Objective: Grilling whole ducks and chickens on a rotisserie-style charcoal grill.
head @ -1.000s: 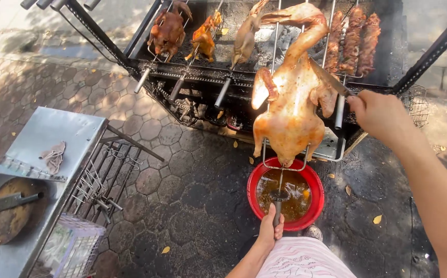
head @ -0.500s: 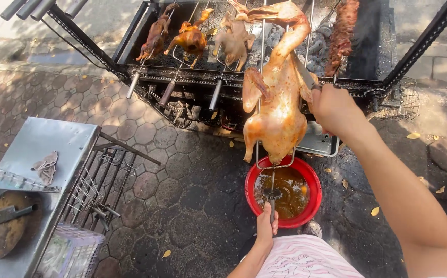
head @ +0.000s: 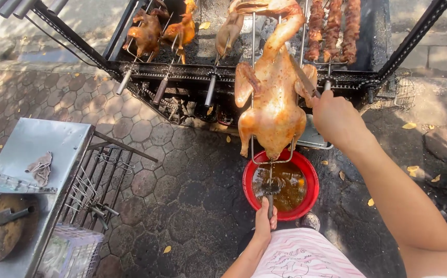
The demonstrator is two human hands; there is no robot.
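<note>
The big golden chicken (head: pixel 274 98) was hanging on a metal skewer fork (head: pixel 272 154) right over the red bowl (head: pixel 280 184), which sat on the paving just in front of the charcoal grill (head: pixel 223 77). The left hand (head: pixel 265 221) was closed around the skewer's handle just below the bowl's near rim. The right hand (head: pixel 334 118) was closed on a thin brush or stick (head: pixel 303 77) touching the bird's side beside the grill; couldn't really make out its tip. Brown sauce filled the bowl. Behind the chicken, smaller birds (head: pixel 149 31) and dark sausage skewers (head: pixel 331 25) lay on the grill, partly cut off at the top. Way left of the bowl stood a steel desk (head: pixel 33 139) with a crumpled rag (head: pixel 40 167), a round chopping block (head: pixel 2 234) and a cleaver (head: pixel 4 217). Yellow leaves (head: pixel 414 170) lay right of the bowl.
</note>
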